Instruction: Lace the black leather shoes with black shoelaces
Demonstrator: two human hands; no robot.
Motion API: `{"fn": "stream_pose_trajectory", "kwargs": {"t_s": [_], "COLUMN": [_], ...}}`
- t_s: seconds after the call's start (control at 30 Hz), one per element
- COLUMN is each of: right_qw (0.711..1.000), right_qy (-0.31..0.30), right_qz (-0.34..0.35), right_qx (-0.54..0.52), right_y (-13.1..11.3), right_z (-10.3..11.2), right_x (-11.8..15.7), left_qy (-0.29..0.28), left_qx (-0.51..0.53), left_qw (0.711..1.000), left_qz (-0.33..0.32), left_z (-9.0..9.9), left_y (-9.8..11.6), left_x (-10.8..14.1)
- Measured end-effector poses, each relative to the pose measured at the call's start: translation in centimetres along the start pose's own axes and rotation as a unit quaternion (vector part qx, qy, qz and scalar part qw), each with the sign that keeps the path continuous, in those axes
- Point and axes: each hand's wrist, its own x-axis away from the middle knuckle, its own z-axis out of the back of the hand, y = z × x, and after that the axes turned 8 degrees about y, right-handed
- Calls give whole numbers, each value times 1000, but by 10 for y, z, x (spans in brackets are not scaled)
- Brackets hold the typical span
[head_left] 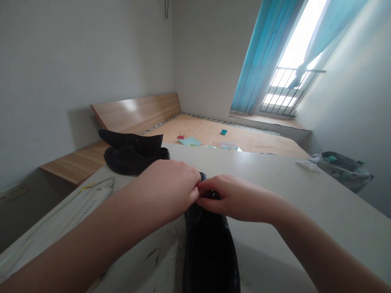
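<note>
A black leather shoe (pixel 210 248) lies on the white tabletop right in front of me, its opening towards me and its toe pointing away. Over its front part my left hand (pixel 174 183) is closed, fingers curled down and mostly hidden behind the knuckles. My right hand (pixel 230 197) comes in from the other side, thumb and index finger pinched together against the left hand's fingertips. Whatever sits between the fingertips is hidden or too small to name. Part of the shiny toe shows between the hands.
A second black shoe (pixel 126 160) stands at the table's far left, with a dark pointed piece (pixel 131 140) on top. A white bag with a cord (pixel 82 209) lies at left. A lined bin (pixel 342 169) stands beyond the right edge; a wooden bed (pixel 259 142) lies behind.
</note>
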Motion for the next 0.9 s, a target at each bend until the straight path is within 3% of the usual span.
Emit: {"fn": "stream_pose_trajectory", "kwargs": {"t_s": [0.43,0.9], "right_qw": [1000,999], "right_qy": [-2,-13], "right_qz": [-13,-19], "right_qx": [11,41], "right_y": [0,3], "right_z": [3,3], "right_x": [0,2], "left_qy": [28,15], "left_qx": [14,3], "left_qw": [999,1000], "left_qz": [-12,-17], "left_z": [-2,-6], "left_y": [-4,-8], "left_x": [1,4]}}
